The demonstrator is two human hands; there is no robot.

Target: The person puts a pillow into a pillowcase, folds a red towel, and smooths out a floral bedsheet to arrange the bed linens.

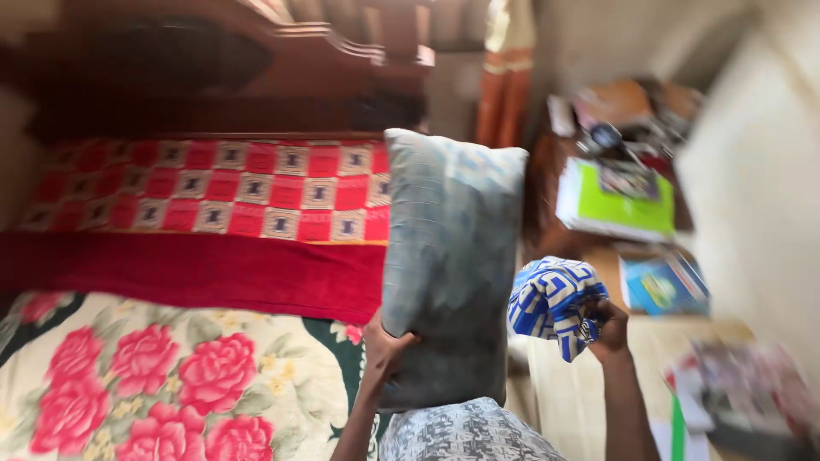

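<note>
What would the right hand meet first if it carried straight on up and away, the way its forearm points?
Probably the books stacked on the side table, though depth is unclear. The right hand holds a blue-and-white cloth.

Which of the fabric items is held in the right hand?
The bunched blue-and-white patterned cloth is in the right hand. The left hand holds the larger grey-blue pillow upright.

Single head-worn view, angled down and forward over a bed (171,376) edge toward the headboard (256,77), close in.
</note>
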